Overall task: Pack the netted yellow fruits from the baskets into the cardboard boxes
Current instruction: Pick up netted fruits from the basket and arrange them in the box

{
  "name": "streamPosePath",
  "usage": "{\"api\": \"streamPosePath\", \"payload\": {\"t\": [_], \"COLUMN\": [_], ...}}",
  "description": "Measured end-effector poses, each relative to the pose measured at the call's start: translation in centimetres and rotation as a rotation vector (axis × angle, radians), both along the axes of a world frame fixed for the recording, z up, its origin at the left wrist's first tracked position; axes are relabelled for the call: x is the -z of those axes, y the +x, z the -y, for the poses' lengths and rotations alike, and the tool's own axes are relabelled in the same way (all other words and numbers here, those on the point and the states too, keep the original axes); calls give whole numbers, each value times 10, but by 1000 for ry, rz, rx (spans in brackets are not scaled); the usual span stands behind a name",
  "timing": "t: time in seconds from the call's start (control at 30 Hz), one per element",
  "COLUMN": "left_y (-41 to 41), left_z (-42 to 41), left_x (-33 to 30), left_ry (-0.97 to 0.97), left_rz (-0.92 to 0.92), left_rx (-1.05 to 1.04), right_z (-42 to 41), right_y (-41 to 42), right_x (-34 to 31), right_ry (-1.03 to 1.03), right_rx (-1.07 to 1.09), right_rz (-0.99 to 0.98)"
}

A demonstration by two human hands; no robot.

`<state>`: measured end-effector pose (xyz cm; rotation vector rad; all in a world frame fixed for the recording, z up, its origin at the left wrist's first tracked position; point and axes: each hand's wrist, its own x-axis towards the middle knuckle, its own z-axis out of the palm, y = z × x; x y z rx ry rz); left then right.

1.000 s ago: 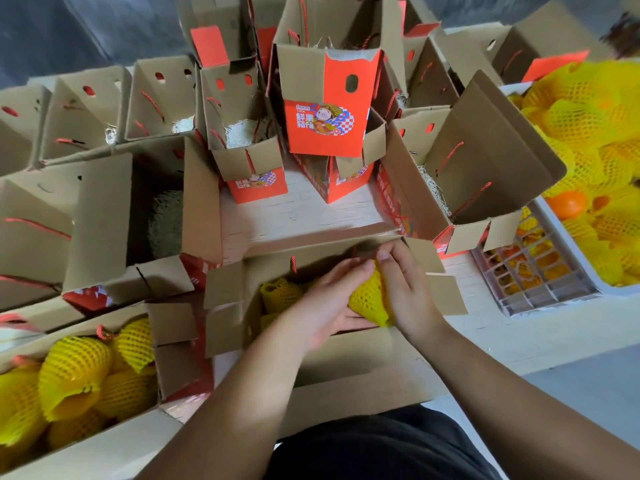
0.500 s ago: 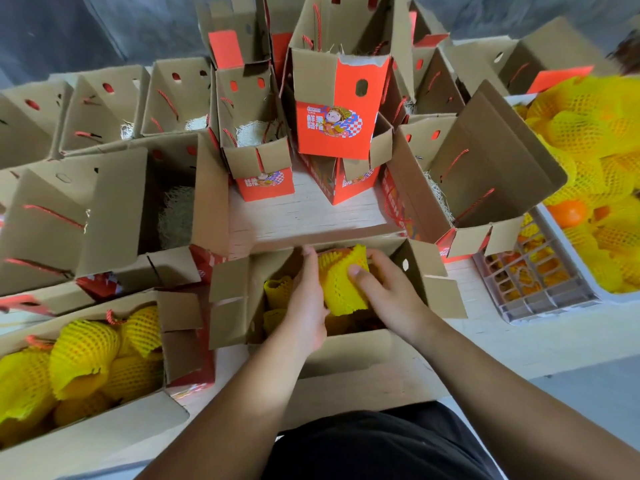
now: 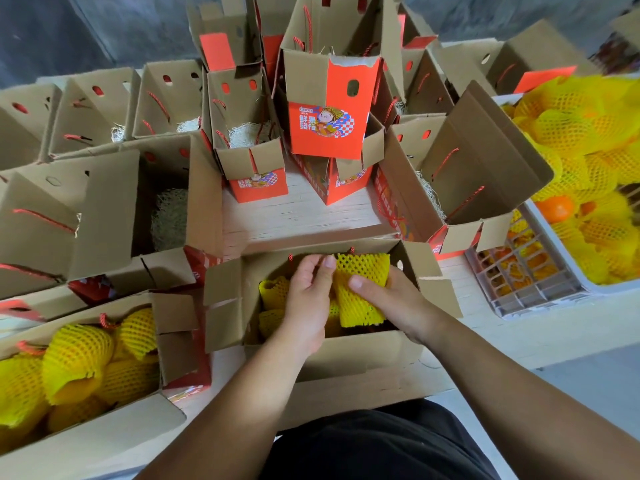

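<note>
An open cardboard box [image 3: 346, 351] sits right in front of me, with two netted yellow fruits [image 3: 275, 292] at its left side. My right hand [image 3: 391, 299] grips another netted yellow fruit [image 3: 360, 289] over the box, thumb on top of the net. My left hand [image 3: 308, 296] is beside it, fingertips touching the net's left edge. At the right, a white basket [image 3: 540, 289] is heaped with netted yellow fruits [image 3: 581, 140]. At the lower left stands a box [image 3: 114, 441] filled with netted fruits [image 3: 79, 355].
Several open brown boxes with red rope handles and pale straw padding crowd the table, among them one at the left [image 3: 104, 209] and one at the right [image 3: 460, 181]. A tall red printed box [image 3: 329, 129] stands in the middle. A strip of bare wooden table [image 3: 294, 216] lies behind the near box.
The netted fruit has risen from low in the box and now stands more upright in my right hand. My left hand has slid off the fruit's top to its left edge.
</note>
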<state>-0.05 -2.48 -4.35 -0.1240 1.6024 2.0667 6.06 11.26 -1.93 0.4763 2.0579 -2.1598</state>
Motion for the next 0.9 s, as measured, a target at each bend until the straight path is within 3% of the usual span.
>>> {"api": "streamPosePath", "payload": {"t": [0.1,0.23,0.4,0.47,0.5,0.57,0.63,0.73,0.9], "left_y": [5,14,19,13,7,-4,-8,-5,-11], "left_z": [3,4,5,12,18,30,37,37,33], "left_x": [-4,-5,1,0,2,3,4,5,12], "left_ry": [-63,-90,-163,-280,-389,-786,-1147,-1177,-1137], "left_rz": [81,298,335,219,73,-315,-536,-373,-255], "left_rx": [14,255,261,282,307,431,564,703,802], "right_z": [-3,-4,-2,-4,-5,-7,-7,7,5], "right_y": [5,13,19,16,12,2,-5,-11,-21], "right_x": [0,6,11,12,12,14,17,15,15], "right_ry": [-8,-40,0,122,264,548,607,682,1046], "right_rx": [-10,-4,-10,76,113,113,-31,-248,-635], "right_rz": [59,140,172,173,199,322,474,614,702]}}
